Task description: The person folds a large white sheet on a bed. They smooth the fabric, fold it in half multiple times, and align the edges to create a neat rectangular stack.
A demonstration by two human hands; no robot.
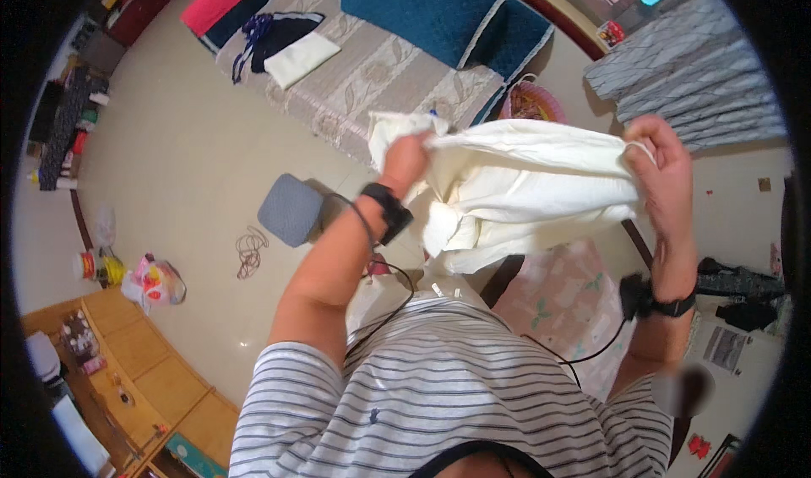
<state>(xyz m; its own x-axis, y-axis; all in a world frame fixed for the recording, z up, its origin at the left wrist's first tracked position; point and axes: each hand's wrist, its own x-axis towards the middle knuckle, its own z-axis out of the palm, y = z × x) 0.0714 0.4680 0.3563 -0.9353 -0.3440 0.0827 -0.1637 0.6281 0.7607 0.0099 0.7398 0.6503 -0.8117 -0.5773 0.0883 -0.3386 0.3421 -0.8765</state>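
Observation:
A cream-white cloth garment point(526, 186) is stretched in the air between my two hands, its lower folds hanging loosely. My left hand point(405, 161) grips its gathered edge, with a small piece of the cloth sticking out beyond the fist; this part is slightly blurred. At the other end, my right hand point(659, 167) pinches a corner between thumb and fingers. Both wrists carry black straps with cabled devices. On the patterned sofa cover beyond lies a folded cream cloth point(302, 59), beside a dark navy garment point(279, 34) with light trim.
A grey square stool point(290, 210) stands on the tiled floor near a tangled cord point(251, 253). Blue cushions point(437, 15) line the sofa. A pink basket point(532, 101) sits at its end, near a grey curtain point(684, 78). Plastic bags point(153, 283) lie by the wooden cabinet point(136, 332).

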